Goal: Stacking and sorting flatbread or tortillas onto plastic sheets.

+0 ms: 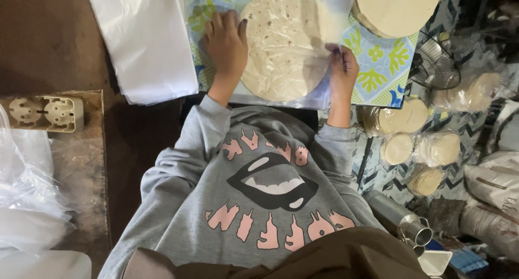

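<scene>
Head view: my left hand presses flat on the tortilla stack at twelve o'clock; my right hand pinches the clear bag edge. I'd keep the stack pinned, pulling evenly.

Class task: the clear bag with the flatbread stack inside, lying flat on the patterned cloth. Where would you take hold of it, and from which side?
Probably the clear bag by its loose near edge, from the person's side: film there lies free of the flatbread stack, near the right hand.
</scene>
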